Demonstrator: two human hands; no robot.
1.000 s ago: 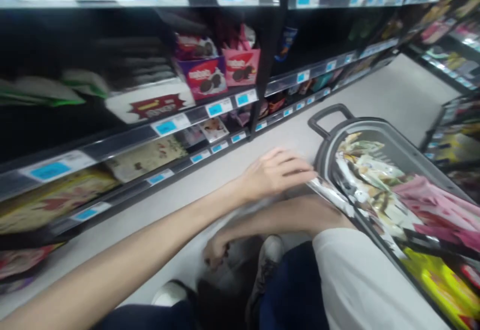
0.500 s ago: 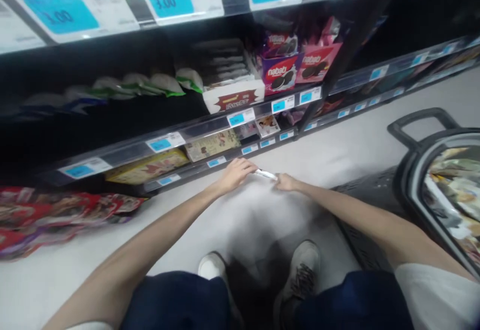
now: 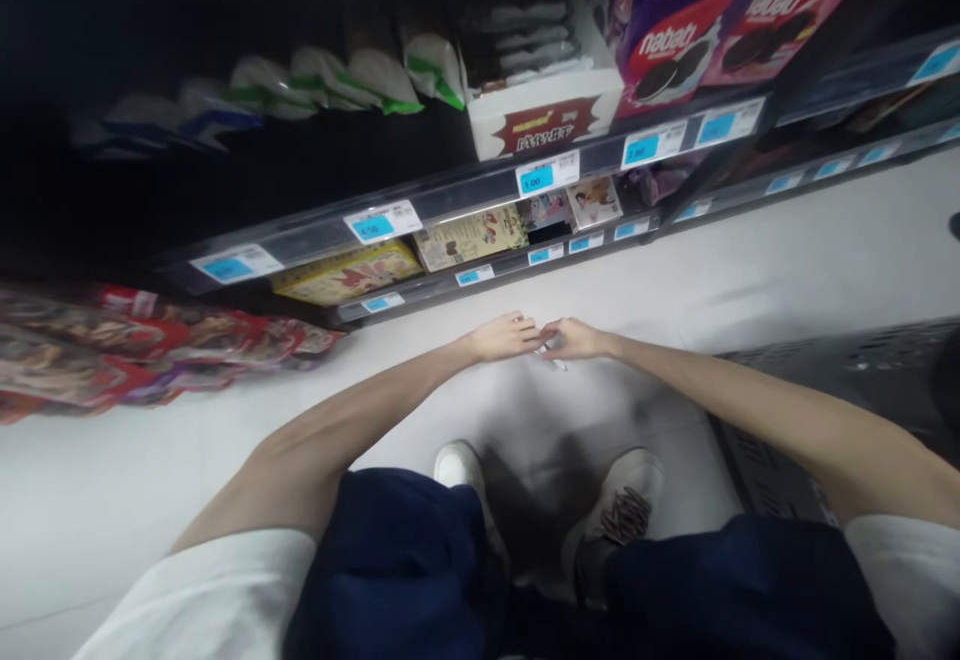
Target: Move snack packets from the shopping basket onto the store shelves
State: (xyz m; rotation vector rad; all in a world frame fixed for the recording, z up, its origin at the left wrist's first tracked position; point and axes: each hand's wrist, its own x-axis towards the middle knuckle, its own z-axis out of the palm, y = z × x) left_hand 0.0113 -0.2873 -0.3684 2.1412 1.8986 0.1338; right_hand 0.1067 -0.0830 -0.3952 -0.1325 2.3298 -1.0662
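My left hand (image 3: 507,338) and my right hand (image 3: 576,338) meet over the floor in front of the low shelf, fingertips almost touching. Between them is a small, thin white packet (image 3: 556,354), mostly covered by my fingers; its print is too small to read. The right hand pinches it from the right, thumb and fingers closed. My left fingers are bent together against its left end.
A white carton of wrapped snacks (image 3: 546,122) and a purple nabati box (image 3: 671,52) stand on the shelf ahead. Below lies a yellow box (image 3: 349,272). Red packs (image 3: 161,345) hang at left. A dark basket (image 3: 847,380) stands at right, beside my shoes.
My hands have come together, and the white packet between them is now mostly covered. The view has shifted, so the shelf appears nearer and the basket's open top is out of sight.
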